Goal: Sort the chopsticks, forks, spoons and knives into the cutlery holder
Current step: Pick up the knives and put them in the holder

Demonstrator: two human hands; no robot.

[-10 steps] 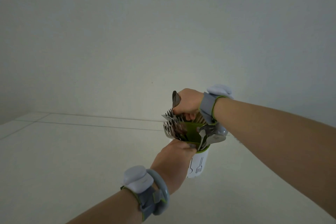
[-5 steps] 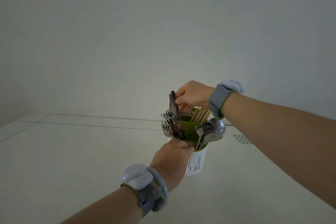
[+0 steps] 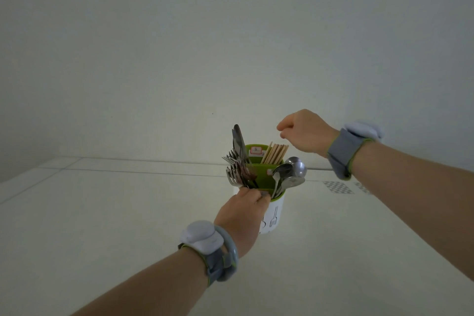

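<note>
Head view showed the cutlery holder (image 3: 274, 215) standing low in the middle of the frame on a pale table (image 3: 102, 213). The left hand (image 3: 243, 213) gripped its near rim. The right hand (image 3: 305, 131) hovered above and right of it, fingers loosely curled and holding nothing. Knives (image 3: 238, 141) and forks (image 3: 234, 169) stood at its left, chopsticks (image 3: 275, 152) behind, spoons (image 3: 289, 174) at its right.
</note>
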